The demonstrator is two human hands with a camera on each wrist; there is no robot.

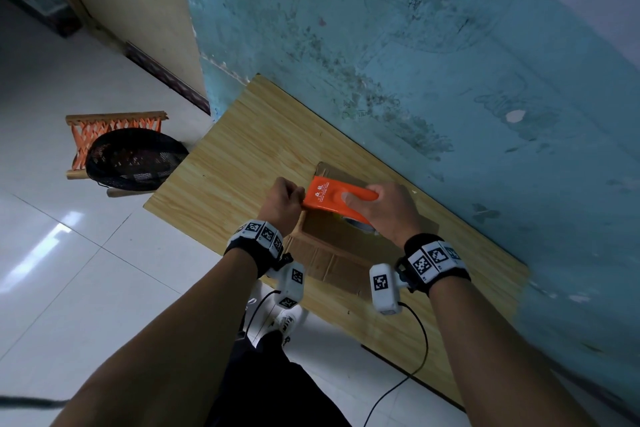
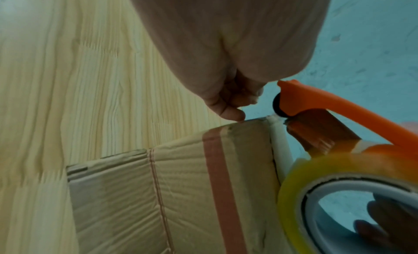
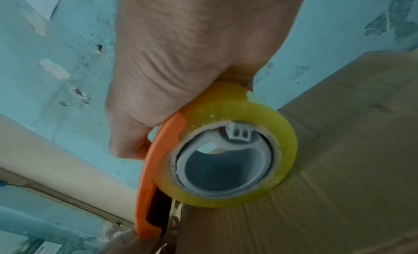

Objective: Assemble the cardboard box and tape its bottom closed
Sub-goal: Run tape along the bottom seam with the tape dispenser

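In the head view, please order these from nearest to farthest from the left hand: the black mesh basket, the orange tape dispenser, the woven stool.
1. Orange tape dispenser, touching the left hand, on its right.
2. Black mesh basket, on the floor, left.
3. Woven stool, behind the basket.

From my head view, the tape dispenser (image 1: 337, 199) and both hands cover most of the cardboard box (image 1: 332, 250). I can't see the left hand (image 1: 282, 203) fingertips there. The tape roll (image 2: 339, 195) runs off the left-wrist picture's edge.

Both forearms reach forward; right hand (image 1: 388, 210) clenched in a grip, left hand (image 1: 282, 203) curled, fingertips pinched.
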